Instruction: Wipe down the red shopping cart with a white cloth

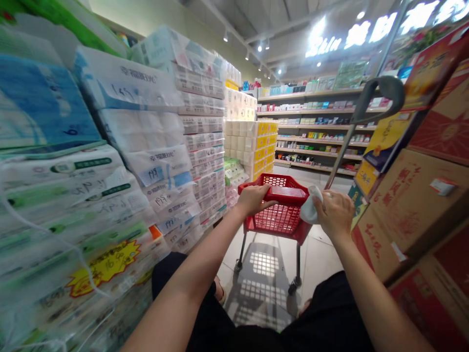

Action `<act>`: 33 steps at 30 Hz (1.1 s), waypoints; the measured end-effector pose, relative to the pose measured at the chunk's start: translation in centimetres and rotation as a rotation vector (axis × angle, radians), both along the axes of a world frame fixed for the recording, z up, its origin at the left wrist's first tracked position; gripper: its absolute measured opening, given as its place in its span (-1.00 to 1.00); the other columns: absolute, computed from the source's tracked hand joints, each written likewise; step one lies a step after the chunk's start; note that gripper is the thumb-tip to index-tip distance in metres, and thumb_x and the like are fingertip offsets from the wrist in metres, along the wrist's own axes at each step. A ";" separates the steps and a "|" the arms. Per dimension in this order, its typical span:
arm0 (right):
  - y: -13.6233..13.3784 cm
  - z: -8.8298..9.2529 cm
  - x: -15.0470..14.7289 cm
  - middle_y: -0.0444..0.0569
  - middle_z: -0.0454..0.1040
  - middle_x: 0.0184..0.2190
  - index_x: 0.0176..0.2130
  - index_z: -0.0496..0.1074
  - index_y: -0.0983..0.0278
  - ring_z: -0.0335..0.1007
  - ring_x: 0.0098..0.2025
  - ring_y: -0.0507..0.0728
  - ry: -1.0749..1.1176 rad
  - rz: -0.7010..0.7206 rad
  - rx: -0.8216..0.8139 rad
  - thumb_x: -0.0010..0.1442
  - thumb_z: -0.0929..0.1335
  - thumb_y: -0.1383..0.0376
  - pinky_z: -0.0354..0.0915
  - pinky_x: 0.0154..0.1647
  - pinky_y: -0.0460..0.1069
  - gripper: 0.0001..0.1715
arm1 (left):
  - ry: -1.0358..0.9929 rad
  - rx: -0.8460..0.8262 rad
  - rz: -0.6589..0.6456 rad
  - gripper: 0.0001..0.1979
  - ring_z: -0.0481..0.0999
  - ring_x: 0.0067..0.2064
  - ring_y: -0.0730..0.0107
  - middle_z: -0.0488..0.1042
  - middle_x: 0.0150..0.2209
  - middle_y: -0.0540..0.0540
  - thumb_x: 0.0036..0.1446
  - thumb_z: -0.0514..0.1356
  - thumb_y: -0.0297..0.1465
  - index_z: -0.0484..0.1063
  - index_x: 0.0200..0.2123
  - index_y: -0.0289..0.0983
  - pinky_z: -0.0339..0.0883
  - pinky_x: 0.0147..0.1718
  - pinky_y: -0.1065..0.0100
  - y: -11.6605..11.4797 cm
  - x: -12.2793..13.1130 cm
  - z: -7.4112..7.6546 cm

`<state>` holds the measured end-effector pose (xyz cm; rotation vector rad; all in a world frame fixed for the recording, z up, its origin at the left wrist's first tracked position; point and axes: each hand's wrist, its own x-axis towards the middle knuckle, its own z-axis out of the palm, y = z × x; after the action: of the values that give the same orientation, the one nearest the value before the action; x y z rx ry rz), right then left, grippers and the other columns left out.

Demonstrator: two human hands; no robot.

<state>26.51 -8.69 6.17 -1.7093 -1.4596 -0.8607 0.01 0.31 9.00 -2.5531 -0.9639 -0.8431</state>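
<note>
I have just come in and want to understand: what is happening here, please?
A person is at a red shopping cart. The left hand grips the left part of its handle; the right hand holds a white cloth at the handle's right end. Beyond the right hand is a grey-topped pole. Wrapped packs are stacked on the left, cartons on the right.

Spotlights (260, 48) dot the ceiling (289, 15) at upper center, a white sign (324, 46) glows at upper right, stocked shelves (315, 111) stand right of center, pale floor tiles (319, 250) lower center.

Upright red cart (275, 219), crumpled white cloth (308, 208)
</note>
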 end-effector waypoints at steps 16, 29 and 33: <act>2.1 2.0 -10.0 -0.05 0.36 0.16 0.21 0.28 0.17 0.18 0.22 0.16 -0.167 0.396 -0.106 0.36 0.14 0.23 0.05 0.24 0.12 -0.52 | -0.038 0.008 0.050 -0.65 0.52 -0.16 0.15 0.52 -0.20 -0.15 0.20 0.14 -0.17 0.30 -0.05 -0.26 0.29 -0.18 0.21 -0.4 1.1 -0.5; 2.2 1.5 0.2 0.04 0.45 -0.04 -0.02 0.47 0.21 0.32 -0.05 0.19 0.074 0.163 -0.073 0.35 0.09 0.09 0.20 0.01 0.11 -0.49 | -0.080 0.022 0.114 -0.46 0.51 -0.19 0.11 0.51 -0.23 -0.19 0.16 0.09 0.06 0.29 -0.05 -0.28 0.26 -0.19 0.20 -0.5 3.3 -0.6; 3.5 1.9 -3.9 0.07 0.41 -0.12 -0.04 0.47 0.21 0.27 -0.08 0.20 0.102 0.239 -0.027 0.35 0.10 0.10 0.24 -0.06 0.09 -0.51 | -0.104 0.025 0.142 -0.54 0.50 -0.21 0.12 0.51 -0.24 -0.19 0.17 0.13 -0.02 0.29 -0.10 -0.28 0.27 -0.21 0.19 -0.6 5.2 -0.7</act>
<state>22.61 -5.23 8.09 -1.5363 -1.5729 -0.6195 5.24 -0.27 8.28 -2.4066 -1.1435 -0.9481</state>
